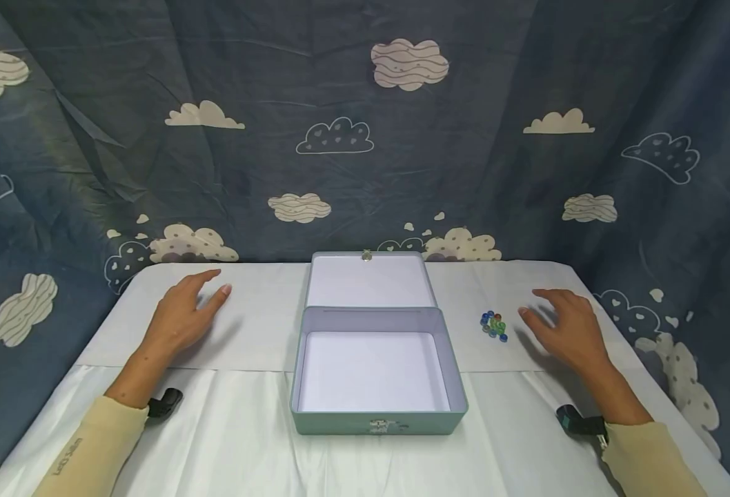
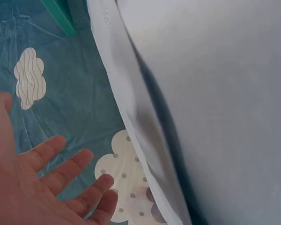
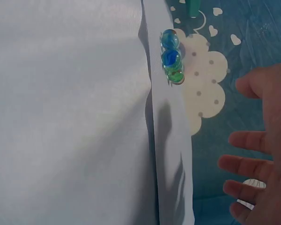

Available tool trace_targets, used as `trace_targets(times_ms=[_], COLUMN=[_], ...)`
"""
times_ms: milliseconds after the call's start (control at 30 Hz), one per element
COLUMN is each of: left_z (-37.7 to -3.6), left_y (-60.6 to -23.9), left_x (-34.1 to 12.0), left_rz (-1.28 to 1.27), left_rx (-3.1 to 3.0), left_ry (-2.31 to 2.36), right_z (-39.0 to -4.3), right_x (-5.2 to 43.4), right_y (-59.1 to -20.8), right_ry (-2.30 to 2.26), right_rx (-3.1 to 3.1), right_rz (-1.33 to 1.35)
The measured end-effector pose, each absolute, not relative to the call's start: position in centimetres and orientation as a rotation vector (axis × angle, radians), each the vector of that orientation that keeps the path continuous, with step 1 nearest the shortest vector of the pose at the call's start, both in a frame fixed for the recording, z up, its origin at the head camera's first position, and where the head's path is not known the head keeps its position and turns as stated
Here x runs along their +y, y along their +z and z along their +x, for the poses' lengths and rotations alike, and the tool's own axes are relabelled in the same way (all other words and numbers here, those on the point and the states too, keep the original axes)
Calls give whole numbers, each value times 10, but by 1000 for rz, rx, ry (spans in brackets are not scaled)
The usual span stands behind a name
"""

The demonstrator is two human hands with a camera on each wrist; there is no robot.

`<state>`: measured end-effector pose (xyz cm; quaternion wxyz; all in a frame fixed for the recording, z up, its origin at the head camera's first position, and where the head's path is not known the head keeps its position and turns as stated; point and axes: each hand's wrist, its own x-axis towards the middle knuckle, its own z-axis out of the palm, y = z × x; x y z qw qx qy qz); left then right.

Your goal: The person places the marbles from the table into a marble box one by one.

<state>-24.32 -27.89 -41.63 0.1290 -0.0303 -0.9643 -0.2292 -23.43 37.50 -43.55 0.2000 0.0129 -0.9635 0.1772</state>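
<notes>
A green rectangular tin box (image 1: 379, 423) stands in the middle of the table with its hinged lid (image 1: 371, 279) tipped back; nothing lies on its white inside. To its right is a small cluster of glass marbles (image 1: 493, 324) in blue, green, clear and reddish tones. My right hand (image 1: 566, 330) hovers just right of the marbles, fingers relaxed and holding nothing. In the right wrist view several marbles (image 3: 171, 58) show apart from that hand. My left hand (image 1: 181, 310) is held over the table's left side, well away from the box, its fingers spread and holding nothing.
A white cloth (image 1: 234, 428) covers the table, with a seam or fold running across it. Behind and at both sides hangs a dark blue curtain (image 1: 265, 83) printed with clouds. A black wrist camera (image 1: 165, 402) is strapped to the left wrist, another (image 1: 579, 421) to the right.
</notes>
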Motion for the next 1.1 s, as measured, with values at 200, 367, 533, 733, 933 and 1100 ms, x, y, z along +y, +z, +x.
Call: trace_targets(times_ms=[200, 367, 533, 733, 933, 1100], left_z=[-241, -239, -237, -233, -225, -218], left_y=[-417, -418, -421, -421, -420, -421], left_x=[-269, -259, -250, -242, -231, -221], left_rz=[-96, -118, -194, -301, -384, -421], left_rx=[-2781, -2765, -2757, -2720, -2702, -2712], left_ry=[-757, -847, -908, -966, -1052, -1109], right_z=[-231, -229, -225, -222, -220, -220], right_x=[368, 362, 357, 351, 349, 350], right_y=[-431, -429, -427, -424, -424, -426], right_ry=[516, 529, 537, 573, 603, 608], right_rx=[-2719, -2732, -2717, -2696, -2702, -2702], right_rz=[72, 129, 169, 217, 247, 309])
